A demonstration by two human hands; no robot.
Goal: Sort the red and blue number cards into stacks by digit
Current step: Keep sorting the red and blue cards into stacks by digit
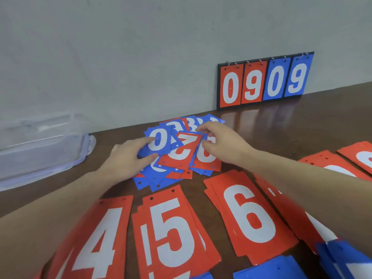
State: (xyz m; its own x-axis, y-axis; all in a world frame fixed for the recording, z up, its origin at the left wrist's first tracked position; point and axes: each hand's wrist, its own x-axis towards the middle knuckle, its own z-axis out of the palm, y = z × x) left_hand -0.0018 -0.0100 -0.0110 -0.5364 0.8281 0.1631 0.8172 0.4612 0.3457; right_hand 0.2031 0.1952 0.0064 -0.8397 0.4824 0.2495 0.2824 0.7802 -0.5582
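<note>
The left hand (128, 160) lies over the nine-o'clock side of the unsorted pile (177, 152), forefinger stretched onto the blue 0 card (158, 141) and thumb tucked at that card's near edge, so it seems to pinch it lightly. The right hand (219, 143) reaches in from three o'clock with curled fingers hovering over the pile's far edge; whether it actually grips a card I cannot tell, since its fingertips blur into the cards beneath. Between the two hands a red card (181, 152), probably a 2, sits tilted on top.

Toward six o'clock on the brown tabletop (261, 125) lie the sorted stacks: the red 4 stack (100, 238), red 5 stack (173, 232) and red 6 stack (247, 214), each slightly fanned, with blue cards (269, 268) at the bottom edge. At one o'clock a flip scoreboard (263, 81) leans against the wall showing 0909; at nine o'clock rests a clear plastic lid (40, 150).

The main risk, as I judge it, is that the slick overlapping cards drag together, so lifting the blue 0 could pull neighbours along or scatter the pile. An upside-down 6 or 9 could also be misread and land on the wrong stack.

The right forearm covers the stack at four o'clock, so its digit is hidden. The red cards (360, 158) at three o'clock are cut off, and lower cards in the pile show only fragments.
</note>
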